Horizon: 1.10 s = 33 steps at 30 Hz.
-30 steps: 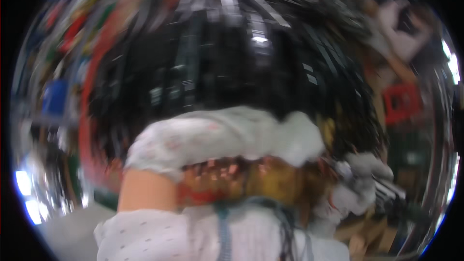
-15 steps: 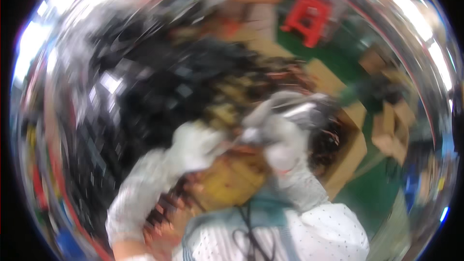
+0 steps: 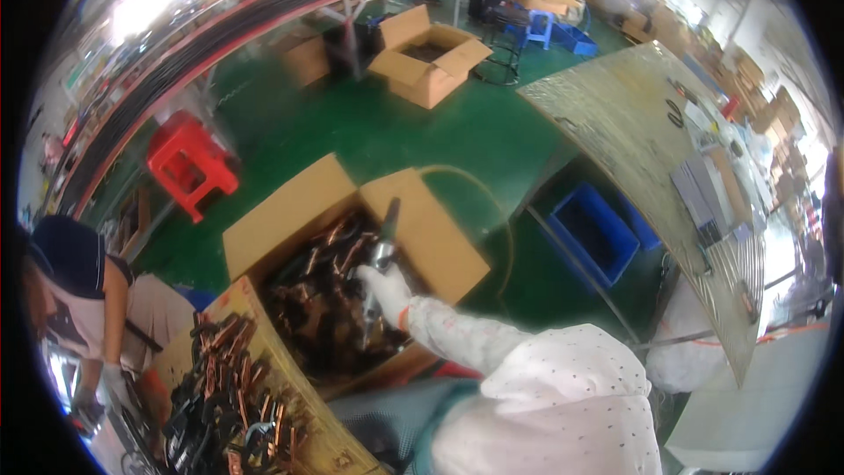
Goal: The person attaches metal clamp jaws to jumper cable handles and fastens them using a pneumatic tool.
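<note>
My right hand (image 3: 387, 292), in a white glove, is closed around a slim silver hand tool with a dark end (image 3: 382, 255). The exact kind of tool is not clear. Hand and tool are over an open cardboard box (image 3: 290, 229), which holds many dark pieces with copper-coloured parts (image 3: 321, 299). My right sleeve is pale with dark dots. My left hand is out of the picture. Beside the box, at the lower left, a yellowish worktop (image 3: 321, 427) bears a heap of similar black and copper pieces (image 3: 224, 387).
A co-worker (image 3: 97, 299) bends over the worktop's left end with a gloved hand. Past the box stand a red stool (image 3: 191, 163) and another open carton (image 3: 431, 62) on the green floor. At right is a table (image 3: 633, 123) with blue bins (image 3: 593, 233) beneath it.
The view has swung right, away from the dark heap. My right hand has moved from beside my left hand to above the carton. My left hand has left the picture.
</note>
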Motion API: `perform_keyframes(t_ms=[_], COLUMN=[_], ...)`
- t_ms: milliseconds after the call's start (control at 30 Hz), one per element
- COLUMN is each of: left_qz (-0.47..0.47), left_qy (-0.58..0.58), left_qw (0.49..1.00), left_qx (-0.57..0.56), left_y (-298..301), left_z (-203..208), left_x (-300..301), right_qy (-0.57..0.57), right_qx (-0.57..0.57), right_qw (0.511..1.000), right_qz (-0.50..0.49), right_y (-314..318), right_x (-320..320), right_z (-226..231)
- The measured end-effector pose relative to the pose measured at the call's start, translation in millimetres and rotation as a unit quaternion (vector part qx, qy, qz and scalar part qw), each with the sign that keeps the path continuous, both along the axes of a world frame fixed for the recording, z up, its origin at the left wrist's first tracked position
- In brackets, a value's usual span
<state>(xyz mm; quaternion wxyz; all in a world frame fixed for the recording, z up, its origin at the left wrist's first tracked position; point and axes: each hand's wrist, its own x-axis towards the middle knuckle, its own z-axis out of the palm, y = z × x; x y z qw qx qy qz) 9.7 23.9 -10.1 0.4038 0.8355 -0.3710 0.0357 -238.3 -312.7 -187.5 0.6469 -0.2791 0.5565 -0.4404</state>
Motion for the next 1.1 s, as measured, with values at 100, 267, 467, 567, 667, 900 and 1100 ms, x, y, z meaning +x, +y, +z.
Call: perform_keyframes(t_ms=[100,267,467,567,667,900,1100], left_qz=[-0.072,-0.142,-0.098,-0.062,-0.044,-0.113,0.037], left_qy=[-0.171,-0.317,-0.394,-0.395,-0.376,-0.315,-0.294], left_qw=[0.983,0.929,0.903,0.902,0.91,0.937,0.95], left_qx=[0.012,0.125,0.143,0.16,0.17,0.098,0.095], left_y=[-12,7,-1,-7,-10,-1,44], left_z=[-15,-37,-30,-30,-27,-5,95], left_x=[1,-6,-18,-21,-23,-25,-16], right_qy=[-0.001,0.11,0.271,0.392,0.46,0.497,0.216], right_qx=[0.086,0.02,-0.038,-0.113,-0.29,-0.373,-0.533], right_qw=[0.996,0.991,0.951,0.836,0.734,0.622,0.752], right_qz=[-0.031,-0.067,0.147,0.367,0.407,0.475,0.322], right_y=[-5,-17,9,46,98,109,98], right_x=[10,6,-13,-49,-81,-29,-7], right_z=[-30,-58,5,29,-4,-15,88])
